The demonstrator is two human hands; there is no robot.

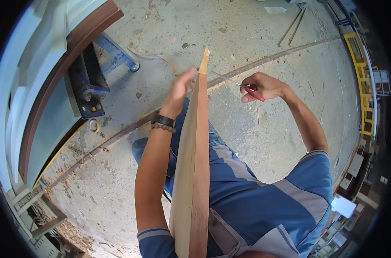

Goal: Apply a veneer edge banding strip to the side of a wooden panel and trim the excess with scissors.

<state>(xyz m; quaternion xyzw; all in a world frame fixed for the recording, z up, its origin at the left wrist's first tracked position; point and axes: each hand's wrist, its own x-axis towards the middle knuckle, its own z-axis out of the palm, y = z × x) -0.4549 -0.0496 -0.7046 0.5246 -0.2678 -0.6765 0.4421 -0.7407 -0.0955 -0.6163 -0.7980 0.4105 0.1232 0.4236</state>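
A long wooden board [200, 137] runs from the lower edge up the middle, pale on its left face and reddish along its narrow face. Its far end carries a light yellow tip [205, 62]; whether that is bare wood or tape I cannot tell. Beside the tip, left of the board, my left hand [178, 92] has its fingers stretched out and slightly blurred. Whether they touch the wood is unclear. To the right, my right hand [266, 85] is closed around the red handle of a screwdriver [254, 93], whose thin metal shaft points left toward the tip.
A curved brown-edged panel [70, 47] stands at the left, near a blue metal stand [118, 53] and a dark metal beam [88, 81]. Wood shavings litter the concrete floor [242, 137]. A yellow ladder-like frame [363, 86] lies far right; two thin rods [292, 28] lie at the back.
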